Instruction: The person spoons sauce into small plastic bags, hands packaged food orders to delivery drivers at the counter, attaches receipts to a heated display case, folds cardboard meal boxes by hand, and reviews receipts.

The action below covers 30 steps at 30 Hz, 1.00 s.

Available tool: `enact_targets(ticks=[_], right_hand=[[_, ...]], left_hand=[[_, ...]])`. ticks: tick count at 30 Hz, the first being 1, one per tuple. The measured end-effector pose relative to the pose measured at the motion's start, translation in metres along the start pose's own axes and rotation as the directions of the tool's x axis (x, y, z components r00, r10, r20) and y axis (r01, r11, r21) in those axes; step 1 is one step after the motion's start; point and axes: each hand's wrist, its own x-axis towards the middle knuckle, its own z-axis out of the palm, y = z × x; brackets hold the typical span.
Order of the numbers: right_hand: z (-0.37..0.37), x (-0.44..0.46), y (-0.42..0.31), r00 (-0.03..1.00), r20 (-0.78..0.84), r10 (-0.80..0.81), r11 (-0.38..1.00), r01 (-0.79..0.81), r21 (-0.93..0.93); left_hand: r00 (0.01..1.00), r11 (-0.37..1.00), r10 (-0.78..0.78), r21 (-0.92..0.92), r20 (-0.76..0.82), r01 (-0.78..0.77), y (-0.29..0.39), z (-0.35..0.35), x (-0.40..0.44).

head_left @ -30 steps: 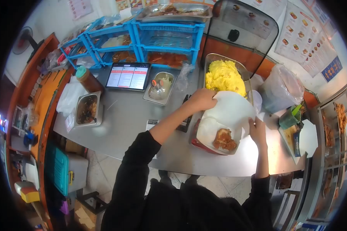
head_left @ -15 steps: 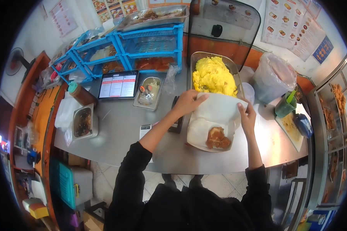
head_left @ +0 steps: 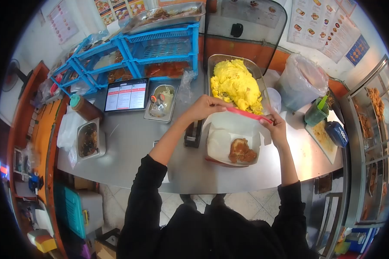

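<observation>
A paper takeaway box (head_left: 212,149), white inside and reddish outside, stands on the metal counter. Inside it, a browned piece of fried chicken (head_left: 241,151) sits at the right, beside a pale rounded lump (head_left: 219,140) at the left that I cannot make out. My left hand (head_left: 208,107) is closed on the far left part of the box's lid (head_left: 248,114), and my right hand (head_left: 275,128) pinches its right corner. The lid is raised, with a red strip of its outer face showing along the top edge. Just behind it, yellow rice (head_left: 235,84) is heaped in a wire basket (head_left: 263,80).
On the left are a tablet (head_left: 126,95), a small metal tray (head_left: 160,103), a sauce bottle (head_left: 86,108) and a metal container (head_left: 90,139). To the right stand a plastic-lined bucket (head_left: 302,82), a green cup (head_left: 317,112) and a cutting board (head_left: 323,136). Blue racks (head_left: 160,49) line the back.
The lid has tipped toward me over the box, so its red outer edge now shows. Both hands have moved with it, still holding its edge. The view has shifted slightly.
</observation>
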Motion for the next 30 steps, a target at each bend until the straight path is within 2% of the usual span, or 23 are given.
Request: enact_targets(ticks=[2, 3, 4, 5, 6, 7, 8, 9, 10, 11, 13, 14, 15, 16, 18, 20, 22, 23, 25, 26, 28, 29, 30], right_hand=[[-0.001, -0.009, -0.003, 0.999, 0.029, 0.035, 0.998, -0.037, 0.059], [-0.005, -0.017, -0.009, 0.994, 0.105, 0.027, 0.974, -0.002, -0.227], [-0.007, -0.025, -0.015, 0.983, 0.177, 0.038, 0.869, 0.055, -0.491], [-0.004, -0.036, -0.02, 0.983, 0.139, 0.122, 0.812, -0.019, -0.584], [-0.007, -0.045, -0.004, 0.983, 0.182, -0.005, 0.785, 0.117, -0.608], [-0.01, -0.051, 0.011, 0.964, 0.233, -0.127, 0.739, 0.249, -0.626], [-0.006, -0.055, 0.007, 0.963, 0.237, -0.127, 0.739, 0.251, -0.626], [0.002, -0.058, 0.0, 0.985, 0.169, -0.01, 0.789, 0.112, -0.605], [0.007, -0.061, -0.005, 0.988, 0.105, 0.113, 0.82, -0.033, -0.572], [0.008, -0.058, -0.007, 0.988, 0.106, 0.114, 0.821, -0.033, -0.57], [0.005, -0.047, -0.012, 0.949, 0.03, 0.313, 0.876, -0.277, -0.396], [0.005, -0.046, -0.01, 0.944, 0.025, 0.33, 0.891, -0.303, -0.338], [0.006, -0.047, -0.005, 0.944, 0.025, 0.328, 0.892, -0.3, -0.339], [0.008, -0.052, 0.002, 0.981, 0.032, 0.19, 0.892, -0.159, -0.424], [0.015, -0.065, 0.009, 0.995, 0.046, -0.084, 0.825, 0.095, -0.557], [0.02, -0.072, 0.013, 0.995, 0.004, -0.1, 0.828, 0.086, -0.554], [0.022, -0.074, 0.012, 0.996, -0.033, -0.078, 0.861, 0.051, -0.506], [0.02, -0.075, 0.015, 0.997, -0.033, -0.073, 0.862, 0.047, -0.504], [0.016, -0.073, 0.027, 0.988, -0.029, -0.151, 0.792, 0.103, -0.602], [0.017, -0.074, 0.029, 0.988, -0.029, -0.154, 0.791, 0.105, -0.602], [0.021, -0.081, 0.035, 0.988, -0.008, -0.155, 0.802, 0.121, -0.585], [0.022, -0.084, 0.04, 0.988, -0.01, -0.153, 0.804, 0.119, -0.583], [0.022, -0.087, 0.045, 0.99, 0.01, -0.141, 0.807, 0.121, -0.578]], left_hand=[[1.0, 0.998, 0.013, -0.058, 0.013, -0.013, -0.002, 0.003, -0.009], [0.999, 0.993, 0.033, -0.114, 0.029, -0.03, -0.001, 0.007, -0.014], [0.999, 0.993, 0.037, -0.111, 0.029, -0.034, -0.007, 0.008, -0.023], [0.991, 0.929, 0.127, 0.344, 0.048, -0.135, -0.022, 0.009, -0.037], [0.975, 0.662, 0.195, 0.719, 0.105, -0.21, -0.024, 0.014, -0.048], [0.976, 0.665, 0.193, 0.717, 0.104, -0.208, -0.026, 0.021, -0.057], [0.998, 0.731, -0.055, 0.681, 0.011, 0.033, -0.012, 0.029, -0.064], [0.95, 0.731, -0.306, 0.623, -0.066, 0.278, 0.0, 0.034, -0.067], [0.949, 0.754, -0.293, 0.581, -0.12, 0.306, 0.008, 0.038, -0.065], [0.948, 0.753, -0.295, 0.581, -0.121, 0.308, 0.007, 0.039, -0.058], [0.922, 0.801, -0.352, 0.458, -0.159, 0.385, 0.003, 0.036, -0.044], [0.922, 0.802, -0.352, 0.457, -0.16, 0.385, -0.006, 0.04, -0.046], [0.942, 0.811, -0.254, 0.481, -0.221, 0.332, -0.015, 0.046, -0.051], [0.949, 0.815, -0.15, 0.509, -0.277, 0.277, -0.024, 0.051, -0.055], [0.952, 0.815, -0.122, 0.519, -0.28, 0.257, -0.019, 0.058, -0.064], [0.954, 0.818, -0.103, 0.523, -0.28, 0.242, -0.011, 0.059, -0.064], [0.952, 0.778, -0.234, 0.55, -0.196, 0.304, 0.0, 0.05, -0.054], [0.951, 0.778, -0.238, 0.549, -0.195, 0.307, -0.001, 0.046, -0.052], [0.968, 0.787, -0.23, 0.567, -0.097, 0.244, -0.001, 0.041, -0.048], [0.969, 0.786, -0.228, 0.569, -0.098, 0.242, -0.007, 0.043, -0.052], [0.986, 0.852, -0.053, 0.507, -0.16, 0.128, -0.033, 0.056, -0.071], [0.986, 0.851, -0.056, 0.508, -0.158, 0.13, -0.042, 0.062, -0.078], [0.981, 0.828, 0.036, 0.556, -0.19, 0.078, -0.049, 0.068, -0.085]])
